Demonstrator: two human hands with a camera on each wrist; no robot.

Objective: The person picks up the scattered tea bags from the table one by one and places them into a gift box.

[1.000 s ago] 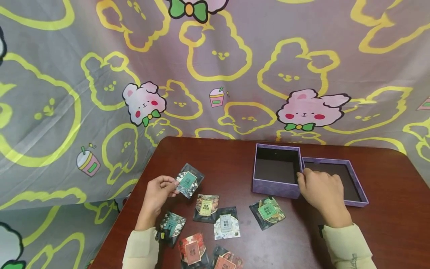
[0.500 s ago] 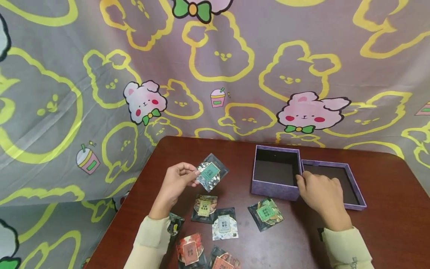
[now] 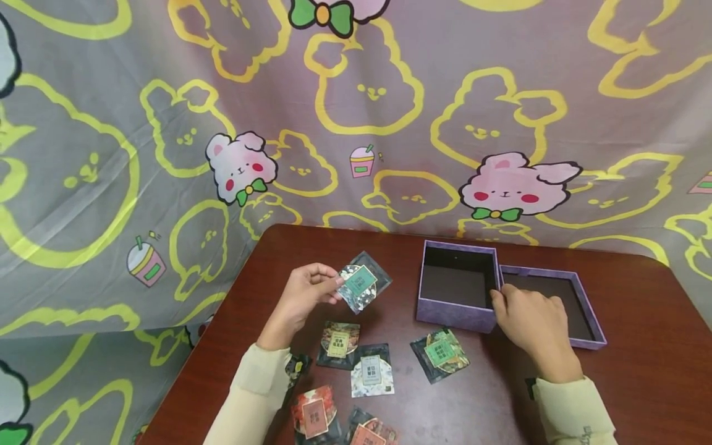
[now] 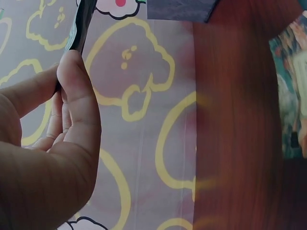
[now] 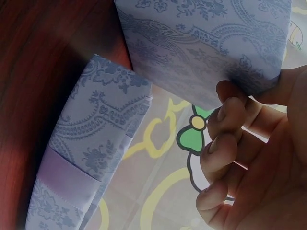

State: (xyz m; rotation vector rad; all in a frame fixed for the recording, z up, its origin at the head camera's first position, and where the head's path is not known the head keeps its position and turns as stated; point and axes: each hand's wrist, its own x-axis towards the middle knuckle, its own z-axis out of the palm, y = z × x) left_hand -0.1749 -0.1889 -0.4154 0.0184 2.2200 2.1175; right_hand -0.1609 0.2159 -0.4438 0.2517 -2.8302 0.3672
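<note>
My left hand [image 3: 305,293] pinches one corner of a dark sachet [image 3: 361,281] with a teal label between thumb and fingers, above the table. Seen from the left wrist, the sachet [image 4: 82,24] is nearly edge-on. My right hand [image 3: 534,327] grips the near right corner of an open purple patterned box [image 3: 453,312], with thumb and curled forefinger at its wall in the right wrist view. The box's dark inside holds nothing that I can see. Next to it lies the shallow purple lid [image 3: 589,309], its inside facing up and partly hidden by my right hand.
Several sachets lie on the brown table [image 3: 639,383]: a yellow-labelled one [image 3: 338,345], a white one [image 3: 371,371], a green one [image 3: 440,354], a red one [image 3: 315,415] and an orange-labelled one [image 3: 369,432]. Another [image 3: 297,371] is partly under my left sleeve. A patterned curtain [image 3: 389,111] hangs behind.
My left hand has carried the teal-labelled sachet up and to the right, closer to the box, moving less in the last half second. My right hand has kept its grip on the box corner.
</note>
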